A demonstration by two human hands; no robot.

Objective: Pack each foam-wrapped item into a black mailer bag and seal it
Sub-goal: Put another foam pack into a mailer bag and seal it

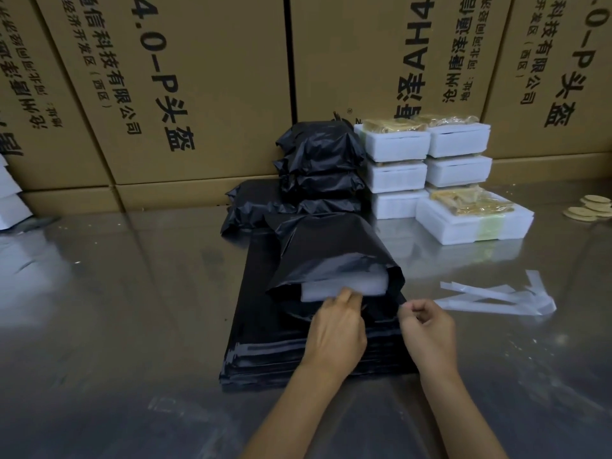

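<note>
head view is showing the left hand (334, 329) pushing the foam-wrapped item (344, 288) into the black mailer bag (328, 256) at frame centre, fingers curling against it. the right hand (427, 329) is pinching the bag's mouth edge. bag's long axis is running up-frame, mouth facing the person; seat the item fully before sealing.
</note>
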